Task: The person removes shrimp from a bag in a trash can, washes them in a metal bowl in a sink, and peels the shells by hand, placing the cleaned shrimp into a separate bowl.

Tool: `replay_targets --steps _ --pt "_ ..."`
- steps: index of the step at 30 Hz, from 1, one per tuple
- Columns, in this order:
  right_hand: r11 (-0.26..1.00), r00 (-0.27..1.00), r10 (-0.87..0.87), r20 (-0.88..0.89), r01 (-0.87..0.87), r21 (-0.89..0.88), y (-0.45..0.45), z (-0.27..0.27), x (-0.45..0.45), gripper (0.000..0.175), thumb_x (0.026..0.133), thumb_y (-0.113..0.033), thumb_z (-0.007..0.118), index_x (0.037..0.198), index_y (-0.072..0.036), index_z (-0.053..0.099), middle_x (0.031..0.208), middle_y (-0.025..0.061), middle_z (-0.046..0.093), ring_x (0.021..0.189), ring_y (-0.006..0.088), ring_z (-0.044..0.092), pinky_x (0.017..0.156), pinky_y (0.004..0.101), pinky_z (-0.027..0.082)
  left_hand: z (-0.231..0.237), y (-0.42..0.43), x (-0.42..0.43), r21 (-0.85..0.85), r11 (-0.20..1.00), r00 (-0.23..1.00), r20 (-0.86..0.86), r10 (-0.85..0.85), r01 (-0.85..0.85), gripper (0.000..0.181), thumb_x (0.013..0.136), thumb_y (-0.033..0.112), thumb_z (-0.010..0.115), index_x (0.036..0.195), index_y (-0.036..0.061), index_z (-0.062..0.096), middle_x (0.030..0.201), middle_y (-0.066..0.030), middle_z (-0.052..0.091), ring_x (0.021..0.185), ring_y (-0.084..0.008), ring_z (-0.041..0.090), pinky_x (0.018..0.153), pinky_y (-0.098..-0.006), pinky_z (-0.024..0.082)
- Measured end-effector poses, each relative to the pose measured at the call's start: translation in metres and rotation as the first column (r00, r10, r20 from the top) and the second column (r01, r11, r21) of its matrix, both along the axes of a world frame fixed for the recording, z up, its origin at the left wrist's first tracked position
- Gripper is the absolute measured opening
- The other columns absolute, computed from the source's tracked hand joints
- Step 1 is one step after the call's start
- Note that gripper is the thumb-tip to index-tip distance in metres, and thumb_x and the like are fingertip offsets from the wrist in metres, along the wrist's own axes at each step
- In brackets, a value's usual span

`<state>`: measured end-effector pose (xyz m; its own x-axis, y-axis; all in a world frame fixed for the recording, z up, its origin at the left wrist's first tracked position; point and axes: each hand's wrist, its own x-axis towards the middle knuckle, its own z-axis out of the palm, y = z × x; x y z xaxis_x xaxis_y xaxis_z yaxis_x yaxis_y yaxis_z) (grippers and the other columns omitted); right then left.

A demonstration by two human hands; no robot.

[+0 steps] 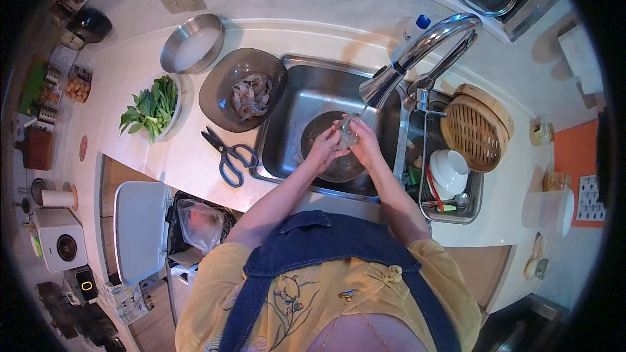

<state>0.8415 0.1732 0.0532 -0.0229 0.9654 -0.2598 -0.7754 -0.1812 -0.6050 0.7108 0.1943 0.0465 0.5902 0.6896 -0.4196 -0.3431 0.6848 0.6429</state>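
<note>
Over the stainless steel sink (293, 107), my left hand (323, 147) and my right hand (367, 143) meet around a translucent, greyish raw shrimp (348, 133). Both sets of fingers grip it just below the spout of the chrome faucet (384, 85), where a thin stream of water seems to run. A round pan or bowl (337, 172) sits in the sink under my hands, its middle covered by them. Left of the sink stands a ribbed, smoky glass bowl (215, 93) holding several raw shrimp (252, 95). Kitchen scissors (227, 154) lie partly spread on the counter.
Leafy greens (154, 105) fill a white bowl near a metal bowl (193, 44) of whitish contents. Right of the sink, a wire dish rack (450, 217) holds white bowls (447, 171); bamboo steamers (474, 132) lean behind. An open-lidded bin (200, 225) stands at lower left.
</note>
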Motion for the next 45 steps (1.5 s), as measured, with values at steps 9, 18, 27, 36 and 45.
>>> replay_targets --steps 9,18,27,36,45 --pt "0.982 0.544 -0.187 0.818 0.078 0.173 -0.006 -0.054 0.008 0.023 0.082 -0.011 0.05 0.103 -0.002 0.054 0.089 0.0074 0.06 0.074 0.0138 0.057 0.05 0.0234 0.048 -0.01 -0.012 -0.002 0.119 0.987 0.957 -0.282 -0.066 0.103 0.018 0.087 0.013 0.043 0.104 0.0063 0.047 0.074 -0.0027 0.054 0.06 -0.0098 0.05 0.052 -0.0221 0.042" --pt "0.949 0.326 0.166 0.931 0.202 -0.241 -0.008 0.04 -0.025 0.021 0.086 -0.019 0.044 0.091 -0.003 0.055 0.068 0.0034 0.049 0.048 0.0104 0.049 0.031 0.0226 0.036 -0.012 -0.007 -0.036 0.218 0.97 0.933 -0.36 -0.022 0.107 0.025 0.085 0.006 0.043 0.109 0.0065 0.049 0.074 -0.0018 0.053 0.057 -0.0089 0.05 0.05 -0.0205 0.042" --pt "0.983 0.898 -0.147 0.414 0.178 -0.038 0.0 0.036 -0.043 0.021 0.08 -0.008 0.055 0.099 -0.003 0.049 0.082 0.0071 0.054 0.06 0.015 0.055 0.048 0.0251 0.045 -0.002 0.014 -0.043 0.042 0.989 0.985 0.096 -0.146 0.142 0.016 0.088 0.022 0.044 0.098 0.0102 0.049 0.088 -0.0004 0.056 0.081 -0.011 0.053 0.067 -0.0277 0.043" --pt "0.98 0.593 -0.19 0.783 0.156 0.12 -0.009 0.035 -0.052 0.023 0.072 0.008 0.049 0.093 -0.001 0.052 0.088 0.0074 0.058 0.075 0.014 0.057 0.064 0.0242 0.046 0.025 0.016 -0.053 0.158 0.987 0.999 0.026 -0.044 0.04 0.028 0.083 0.017 0.054 0.11 0.0139 0.049 0.087 0.0021 0.054 0.078 -0.0069 0.049 0.068 -0.0267 0.038" --pt "0.937 0.923 -0.343 0.172 0.323 0.132 0.009 0.025 -0.034 0.025 0.078 0.006 0.049 0.102 0.0 0.047 0.094 0.0137 0.056 0.081 0.0192 0.055 0.071 0.028 0.045 0.015 0.008 -0.027 0.621 0.782 0.975 -0.141 0.173 -0.049 0.02 0.075 0.0 0.054 0.094 0.0041 0.06 0.084 -0.0011 0.06 0.072 -0.0087 0.054 0.064 -0.0226 0.042"
